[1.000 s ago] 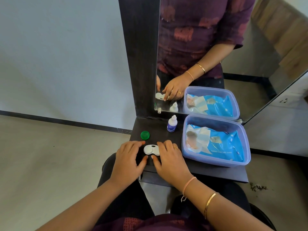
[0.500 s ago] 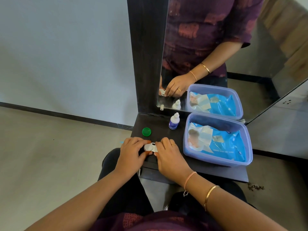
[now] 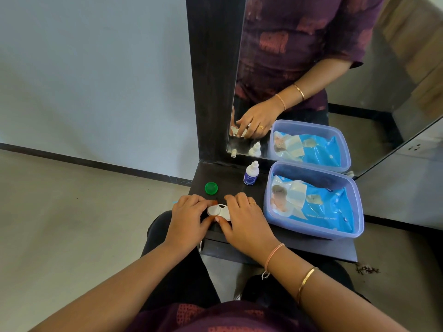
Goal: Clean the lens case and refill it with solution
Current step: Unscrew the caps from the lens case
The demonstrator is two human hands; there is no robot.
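A white lens case (image 3: 218, 211) lies on the dark shelf (image 3: 311, 245) near its front left. My left hand (image 3: 189, 221) pinches the case's left round cap between thumb and fingers. My right hand (image 3: 244, 224) holds the case's right half, covering most of it. A green cap (image 3: 211, 188) lies loose on the shelf just behind my left hand. The small white solution bottle (image 3: 251, 173) with a blue label stands upright farther back, near the mirror.
A translucent purple tub (image 3: 354, 212) holding a blue wipes pack (image 3: 318, 207) fills the shelf's right side. A dark-framed mirror (image 3: 311, 68) rises behind the shelf and reflects the scene. The floor drops away left of the shelf.
Both hands have closed in on the lens case; my left thumb and fingers have gone from resting beside it to pinching its left cap. The green cap and bottle stay put.
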